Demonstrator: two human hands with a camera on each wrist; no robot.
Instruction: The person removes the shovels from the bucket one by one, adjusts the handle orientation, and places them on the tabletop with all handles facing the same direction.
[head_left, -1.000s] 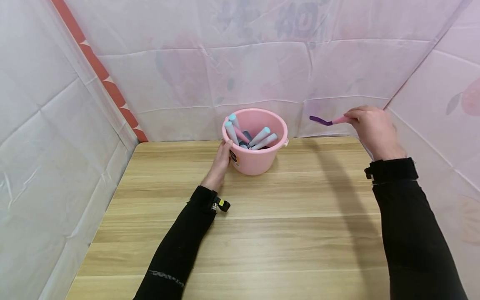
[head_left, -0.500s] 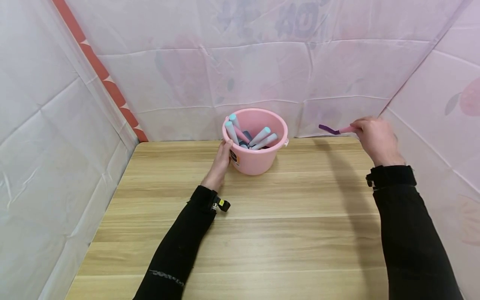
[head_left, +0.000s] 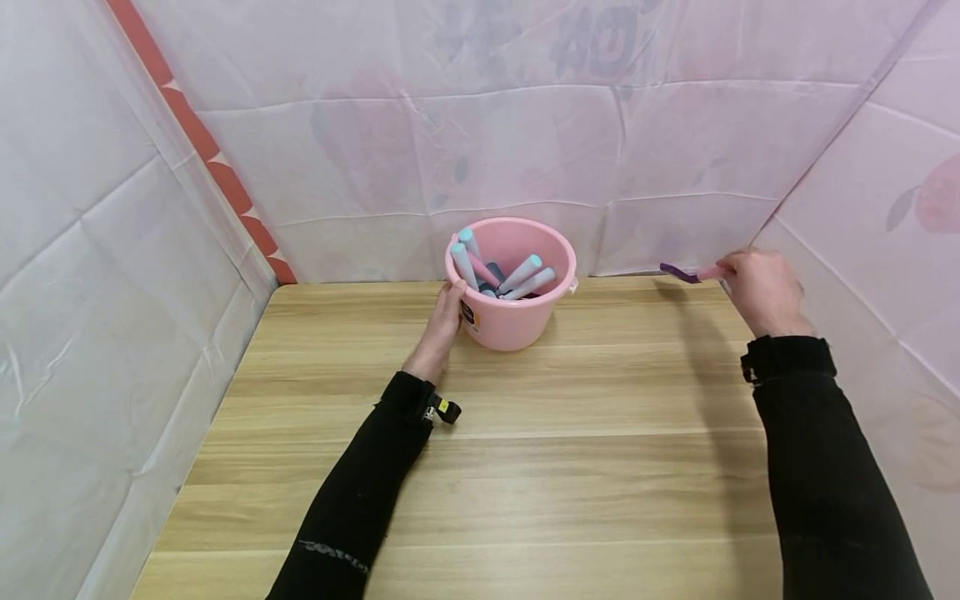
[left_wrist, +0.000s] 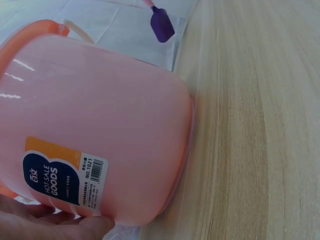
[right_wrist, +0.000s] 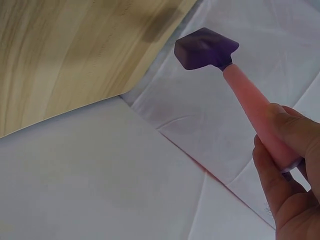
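Head view shows the right hand [head_left: 761, 287] at about 2 o'clock on the counter [head_left: 570, 433], by its far right corner, fingers curled round the pink handle of a small spatula [head_left: 693, 272]. The spatula's long axis runs nearly level, its purple blade pointing toward 9 o'clock, at the pink bucket [head_left: 512, 283] well apart from it. In the right wrist view the spatula [right_wrist: 235, 85] has a tapered salmon-pink handle and a flat, squarish dark purple blade; the handle's butt end is hidden inside the fingers [right_wrist: 290, 135].

The left hand [head_left: 442, 321] rests against the bucket's left wall at 12 o'clock, fingers bent against it. Grey and pink handles with pale blue tips lean inside; their lower ends are hidden by the rim. In the left wrist view only fingertips [left_wrist: 55, 225] show beneath the labelled bucket [left_wrist: 100, 130], which is cut off by the frame.
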